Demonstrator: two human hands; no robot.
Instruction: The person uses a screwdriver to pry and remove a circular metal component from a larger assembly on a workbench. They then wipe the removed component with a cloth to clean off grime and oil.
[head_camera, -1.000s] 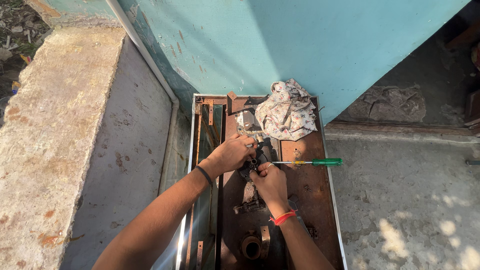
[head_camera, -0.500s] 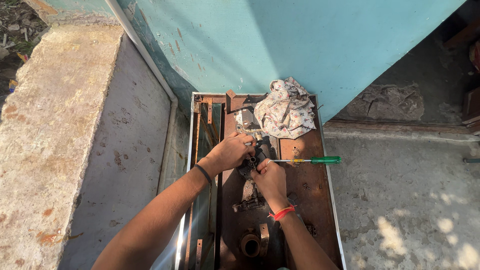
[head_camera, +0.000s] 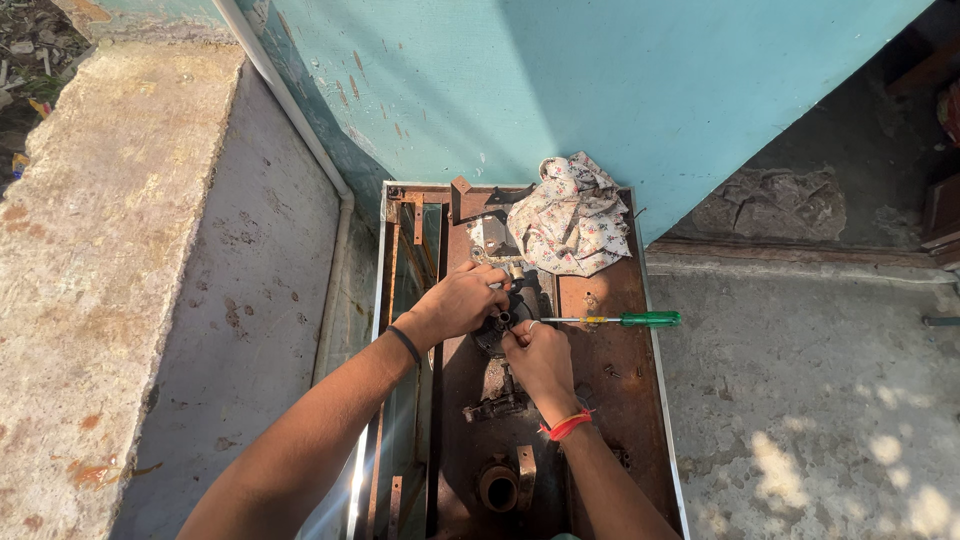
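Little moved since earlier frame: both hands stay put. Left hand (head_camera: 462, 298) fingers curled, right hand (head_camera: 537, 350) fingers pinching dark metal part (head_camera: 497, 327) mid rusty tray (head_camera: 610, 400); green-handled screwdriver (head_camera: 620, 319) at 3 o'clock.

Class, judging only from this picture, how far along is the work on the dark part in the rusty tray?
Done: nothing clearly finished. In hand: left hand and right hand both grip the dark metal part. Left: the green-handled screwdriver lies unheld in the rusty tray.
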